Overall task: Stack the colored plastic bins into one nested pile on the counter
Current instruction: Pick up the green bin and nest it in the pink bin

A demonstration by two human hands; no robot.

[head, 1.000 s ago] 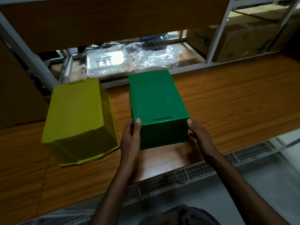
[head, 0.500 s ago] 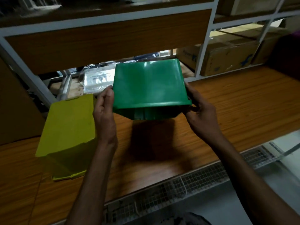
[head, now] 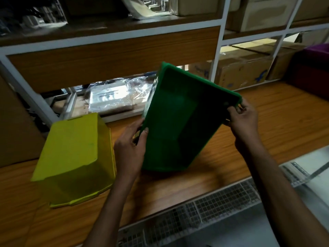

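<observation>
A green bin [head: 179,122] is held over the wooden counter [head: 267,122], tipped so that its open inside faces me. My left hand [head: 131,147] grips its left rim and my right hand [head: 243,118] grips its right rim. Its lower end is close to the counter; whether it touches I cannot tell. A yellow bin [head: 74,157] lies upside down on the counter just left of my left hand, apart from the green bin.
White shelf posts [head: 216,56] and a wooden panel [head: 114,61] rise behind the counter. Plastic-wrapped packs [head: 110,97] lie on the low shelf behind the bins, cardboard boxes [head: 240,72] at the right. A dark red and purple stack [head: 309,72] stands far right. Wire mesh [head: 195,211] runs along the front edge.
The green bin was upside down on the counter, then lifted with both hands. It has been turned over, so its open side now faces me. The yellow bin has not moved.
</observation>
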